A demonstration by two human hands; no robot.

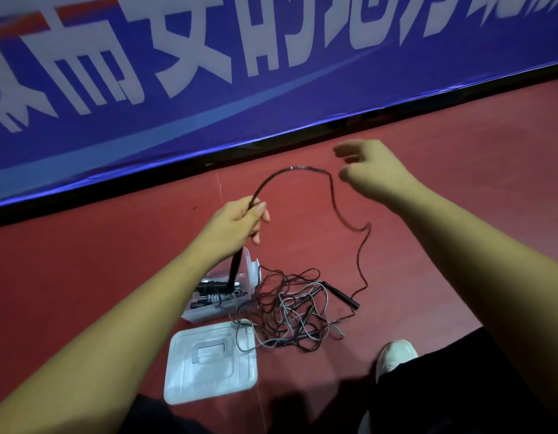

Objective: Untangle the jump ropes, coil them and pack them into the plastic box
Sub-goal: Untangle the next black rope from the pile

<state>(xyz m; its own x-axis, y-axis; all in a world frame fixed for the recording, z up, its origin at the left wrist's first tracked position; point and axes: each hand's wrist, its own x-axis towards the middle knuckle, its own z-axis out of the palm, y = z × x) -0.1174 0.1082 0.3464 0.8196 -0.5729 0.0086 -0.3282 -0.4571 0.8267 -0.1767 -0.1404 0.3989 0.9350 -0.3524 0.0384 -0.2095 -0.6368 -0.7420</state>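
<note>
Nearest us, a shoe and dark trousers are cut off at the bottom edge. The lid lies flat on the floor, just in front of the plastic box. The tangle of jump ropes touches the box's right side, with strands over the lid's far corner. We can't make out the coils inside the box. The left hand grips a black handle hanging over the box, and its rope arches out of the fist. The right hand is blurred, fingers loosely spread, just beside the arch; we can't tell if it touches. The lettering on the banner behind is cut off.
</note>
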